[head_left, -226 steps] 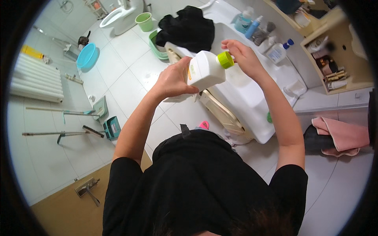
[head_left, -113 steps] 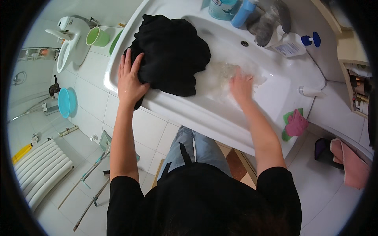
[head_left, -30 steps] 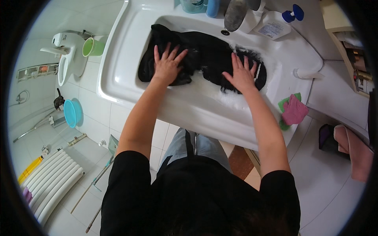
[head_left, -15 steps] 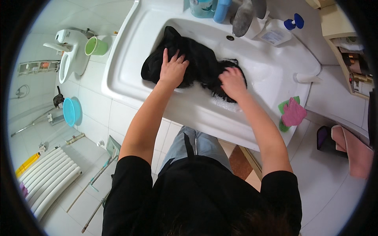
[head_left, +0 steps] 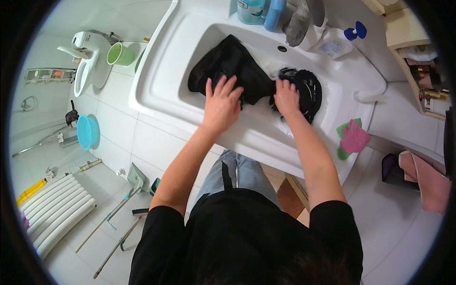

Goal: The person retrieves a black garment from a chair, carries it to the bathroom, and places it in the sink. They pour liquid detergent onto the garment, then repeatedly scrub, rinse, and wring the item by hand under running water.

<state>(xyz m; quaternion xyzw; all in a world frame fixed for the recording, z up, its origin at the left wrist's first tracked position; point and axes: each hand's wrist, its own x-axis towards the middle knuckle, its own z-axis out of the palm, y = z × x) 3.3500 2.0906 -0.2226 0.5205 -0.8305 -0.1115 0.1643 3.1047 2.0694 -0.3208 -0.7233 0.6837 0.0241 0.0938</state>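
A soaked black garment (head_left: 232, 69) lies bunched in the white washbasin (head_left: 166, 71), with white suds and water around it. It narrows near the middle, and its right part is a foamy, crumpled heap. My left hand (head_left: 222, 105) rests on the near edge of the left part, fingers spread and slightly bent. At the narrow part, my right hand (head_left: 287, 98) has its fingers curled down round the cloth; the fingertips are partly hidden.
A grey faucet (head_left: 298, 31), blue bottles (head_left: 273, 16) and a white pump bottle (head_left: 334, 43) line the basin's far side. A pink cloth (head_left: 355, 137) lies over a green one at the right corner. A green bucket (head_left: 121, 54) stands on the left.
The garment's left part has shifted right and spread flatter, and its right part has bunched further right. My left hand has moved right and nearer me; my right hand has closed on the cloth.
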